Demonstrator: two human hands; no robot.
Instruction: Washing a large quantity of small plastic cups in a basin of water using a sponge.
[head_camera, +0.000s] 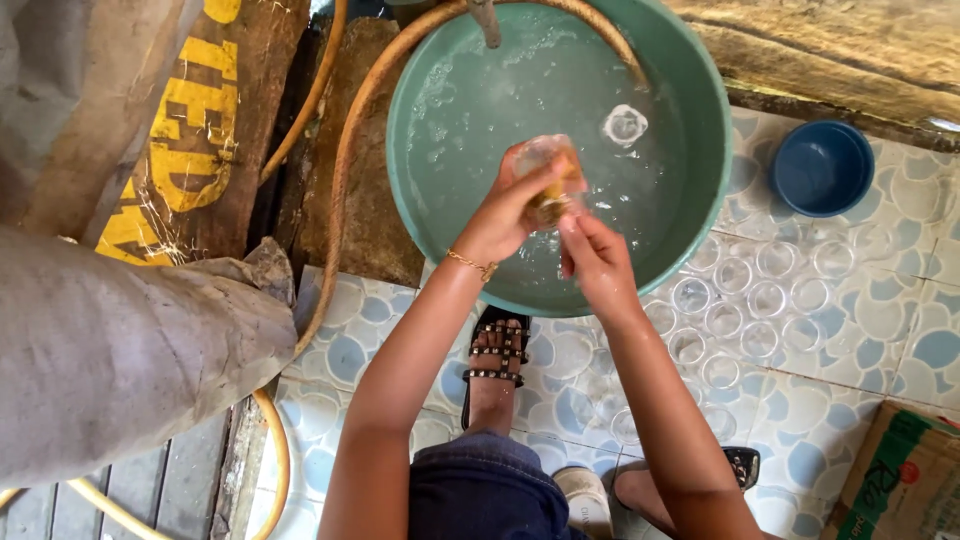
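Note:
Over a large green basin (705, 120) of soapy water, my left hand (505, 215) grips a clear glass (540, 155) tilted on its side. My right hand (595, 250) reaches into the glass with a yellow sponge (560, 195) pinched in its fingers. Another clear glass (625, 125) lies in the water toward the far side of the basin. A gold bracelet sits on my left wrist.
Several clear glasses (765, 295) stand upside down on the patterned blue and white tiles right of the basin. A small blue bowl (822, 168) sits at the back right. A cardboard box (900, 480) fills the lower right corner. A yellow hose (335, 150) curves along the left.

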